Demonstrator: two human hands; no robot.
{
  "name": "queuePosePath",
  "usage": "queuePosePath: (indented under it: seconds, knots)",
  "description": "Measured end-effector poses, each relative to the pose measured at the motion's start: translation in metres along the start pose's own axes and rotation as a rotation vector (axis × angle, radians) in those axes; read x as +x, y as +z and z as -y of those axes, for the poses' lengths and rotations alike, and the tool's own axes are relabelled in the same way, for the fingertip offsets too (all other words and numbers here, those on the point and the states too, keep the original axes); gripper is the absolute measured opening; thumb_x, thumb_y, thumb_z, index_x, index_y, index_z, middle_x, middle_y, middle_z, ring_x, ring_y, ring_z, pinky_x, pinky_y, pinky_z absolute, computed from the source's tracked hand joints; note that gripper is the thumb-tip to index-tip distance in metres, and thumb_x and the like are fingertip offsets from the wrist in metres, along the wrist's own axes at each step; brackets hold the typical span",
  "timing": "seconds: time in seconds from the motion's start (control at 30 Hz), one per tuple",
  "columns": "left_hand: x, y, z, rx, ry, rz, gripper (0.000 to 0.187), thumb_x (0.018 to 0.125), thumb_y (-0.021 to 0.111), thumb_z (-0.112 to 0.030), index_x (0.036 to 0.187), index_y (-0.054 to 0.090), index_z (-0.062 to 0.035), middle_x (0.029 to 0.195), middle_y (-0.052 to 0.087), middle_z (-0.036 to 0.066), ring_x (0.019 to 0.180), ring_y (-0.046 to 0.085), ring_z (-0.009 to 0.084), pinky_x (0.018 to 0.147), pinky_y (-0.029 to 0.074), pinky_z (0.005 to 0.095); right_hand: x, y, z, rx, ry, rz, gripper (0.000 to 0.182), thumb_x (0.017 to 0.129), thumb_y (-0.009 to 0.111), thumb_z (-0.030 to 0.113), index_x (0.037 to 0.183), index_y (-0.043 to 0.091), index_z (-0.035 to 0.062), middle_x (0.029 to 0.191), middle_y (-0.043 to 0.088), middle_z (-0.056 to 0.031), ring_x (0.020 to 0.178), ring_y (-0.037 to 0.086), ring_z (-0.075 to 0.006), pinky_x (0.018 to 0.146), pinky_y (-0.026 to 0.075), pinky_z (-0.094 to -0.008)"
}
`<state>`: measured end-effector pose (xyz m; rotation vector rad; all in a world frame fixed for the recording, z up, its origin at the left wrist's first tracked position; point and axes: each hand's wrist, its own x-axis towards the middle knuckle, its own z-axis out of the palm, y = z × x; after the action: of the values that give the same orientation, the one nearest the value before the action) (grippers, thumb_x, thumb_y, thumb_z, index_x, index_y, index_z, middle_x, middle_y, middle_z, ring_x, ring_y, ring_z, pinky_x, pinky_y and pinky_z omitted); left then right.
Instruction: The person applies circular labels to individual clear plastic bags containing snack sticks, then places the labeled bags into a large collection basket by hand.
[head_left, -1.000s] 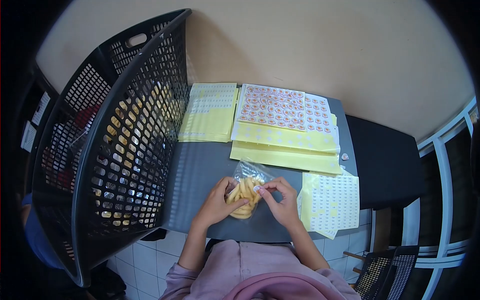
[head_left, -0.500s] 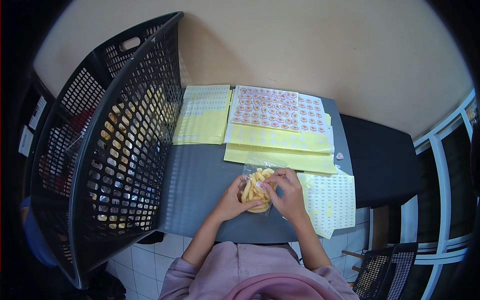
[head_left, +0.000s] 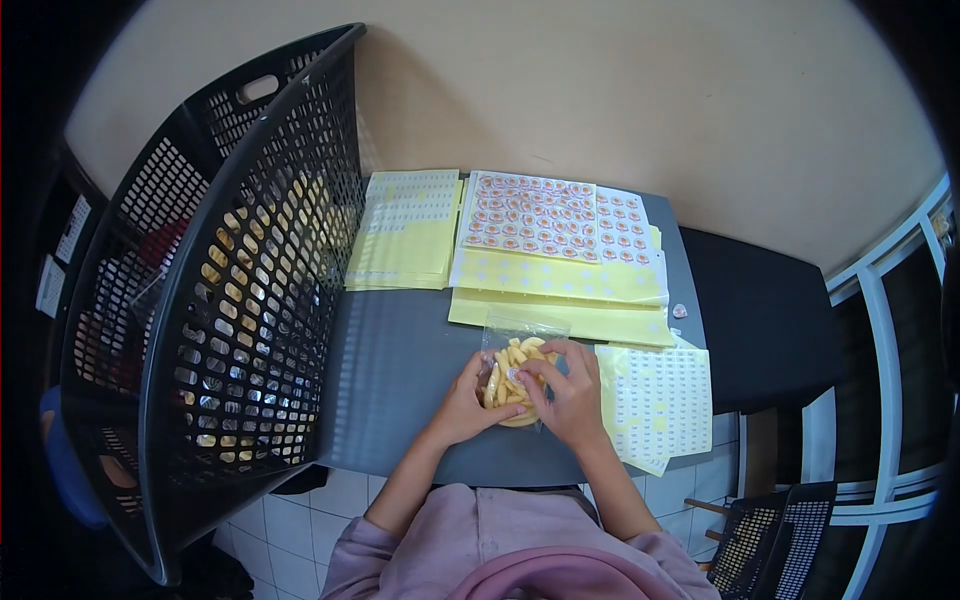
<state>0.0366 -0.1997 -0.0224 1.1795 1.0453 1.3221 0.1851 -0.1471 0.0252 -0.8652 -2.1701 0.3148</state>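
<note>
A clear plastic bag of yellow, finger-shaped snacks [head_left: 507, 385] lies on the grey table near its front edge. My left hand [head_left: 468, 405] grips the bag's left side, thumb across its lower front. On the bag's right side is my right hand [head_left: 565, 390], fingers bent and pressing at a small round sticker [head_left: 516, 376] on the front. The bag's top edge points away from me, towards the yellow sheets. Part of the snacks is hidden behind my fingers.
Sticker sheets [head_left: 530, 215] with red round labels lie on yellow backing sheets [head_left: 560, 315]. More label sheets lie at left [head_left: 405, 230] and right [head_left: 660, 400]. One loose sticker [head_left: 680, 311] is near the right edge. A black perforated basket [head_left: 250, 300] stands at left.
My right fingers have shifted slightly over the sticker and the bag's upper right. The bag has moved a little to the left at its top.
</note>
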Motion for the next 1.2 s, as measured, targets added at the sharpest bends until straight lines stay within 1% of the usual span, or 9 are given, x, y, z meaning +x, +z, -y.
queuePosePath:
  seconds: [0.1, 0.17, 0.2, 0.27, 0.3, 0.37, 0.57, 0.73, 1.2]
  knots:
    - [0.000, 0.001, -0.003, -0.019, 0.006, -0.004, 0.064, 0.066, 0.072, -0.004, 0.118, 0.034, -0.0019, 0.110, 0.048, 0.009, 0.104, 0.047, 0.0157, 0.086, 0.041, 0.0281, -0.001, 0.003, 0.003, -0.049, 0.000, -0.083, 0.023, 0.068, 0.068, 0.013, 0.089, 0.061, 0.0078, 0.096, 0.051, -0.0113, 0.092, 0.050, -0.0273, 0.077, 0.039, -0.0363]
    - [0.000, 0.001, -0.004, -0.026, -0.009, -0.004, 0.064, 0.066, 0.072, -0.003, 0.118, 0.034, -0.0021, 0.111, 0.048, 0.010, 0.105, 0.047, 0.0163, 0.087, 0.041, 0.0282, -0.003, 0.008, 0.006, 0.109, 0.229, -0.216, 0.051, 0.068, 0.068, 0.007, 0.115, 0.048, 0.0066, 0.107, 0.047, -0.0131, 0.098, 0.048, -0.0267, 0.085, 0.039, -0.0361]
    - [-0.001, 0.000, -0.005, -0.029, -0.018, 0.007, 0.065, 0.066, 0.072, -0.004, 0.118, 0.034, -0.0020, 0.112, 0.048, 0.010, 0.105, 0.047, 0.0167, 0.087, 0.041, 0.0285, -0.007, 0.013, 0.005, 0.109, 0.229, -0.217, 0.051, 0.068, 0.068, 0.007, 0.115, 0.048, 0.0066, 0.107, 0.047, -0.0131, 0.098, 0.048, -0.0267, 0.085, 0.039, -0.0361]
    - [-0.002, -0.001, -0.003, -0.031, -0.028, 0.019, 0.066, 0.066, 0.072, -0.004, 0.119, 0.033, -0.0018, 0.112, 0.048, 0.011, 0.106, 0.047, 0.0172, 0.087, 0.041, 0.0287, -0.017, 0.026, -0.003, 0.557, 0.591, -0.202, 0.075, 0.070, 0.068, 0.007, 0.129, 0.022, 0.0021, 0.114, 0.040, -0.0156, 0.101, 0.048, -0.0266, 0.087, 0.041, -0.0353]
    - [-0.003, -0.002, 0.000, 0.005, -0.053, 0.028, 0.066, 0.066, 0.072, -0.005, 0.119, 0.033, -0.0016, 0.113, 0.047, 0.011, 0.106, 0.046, 0.0174, 0.087, 0.041, 0.0288, -0.019, 0.029, -0.008, 0.557, 0.593, -0.203, 0.075, 0.070, 0.068, 0.007, 0.129, 0.022, 0.0021, 0.114, 0.040, -0.0156, 0.101, 0.048, -0.0266, 0.087, 0.041, -0.0353]
    - [-0.005, -0.002, 0.001, 0.041, -0.080, 0.041, 0.067, 0.066, 0.073, -0.006, 0.120, 0.032, -0.0015, 0.114, 0.047, 0.012, 0.106, 0.046, 0.0177, 0.087, 0.041, 0.0288, -0.020, 0.033, -0.017, 1.272, 0.799, -0.086, 0.083, 0.071, 0.066, 0.003, 0.132, 0.008, -0.0007, 0.117, 0.038, -0.0147, 0.102, 0.049, -0.0241, 0.085, 0.044, -0.0316]
    - [-0.005, 0.004, -0.011, 0.041, -0.062, 0.002, 0.059, 0.074, 0.066, -0.009, 0.121, 0.031, -0.0002, 0.114, 0.046, 0.011, 0.106, 0.045, 0.0173, 0.087, 0.039, 0.0280, -0.019, 0.034, -0.002, 1.026, 0.635, -0.190, 0.083, 0.072, 0.064, 0.001, 0.132, 0.007, -0.0028, 0.115, 0.040, -0.0162, 0.099, 0.051, -0.0196, 0.080, 0.047, -0.0281]
    - [-0.006, 0.009, -0.023, -0.145, -0.136, -0.068, 0.037, 0.087, 0.047, -0.010, 0.119, 0.032, 0.0012, 0.113, 0.045, 0.010, 0.107, 0.043, 0.0150, 0.091, 0.034, 0.0266, -0.019, 0.016, 0.010, 0.919, 0.525, -0.072, 0.087, 0.072, 0.065, 0.003, 0.134, 0.004, 0.0005, 0.117, 0.040, -0.0172, 0.099, 0.051, -0.0203, 0.081, 0.045, -0.0276]
    - [-0.007, 0.042, 0.008, -0.080, -0.121, -0.126, 0.030, 0.086, 0.051, -0.009, 0.111, 0.039, 0.0019, 0.105, 0.047, 0.009, 0.097, 0.046, 0.0120, 0.080, 0.039, 0.0231, -0.047, -0.009, -0.007, 0.835, 0.523, 0.104, 0.096, 0.069, 0.064, 0.003, 0.136, -0.005, 0.0042, 0.119, 0.038, -0.0151, 0.107, 0.044, -0.0232, 0.089, 0.037, -0.0305]
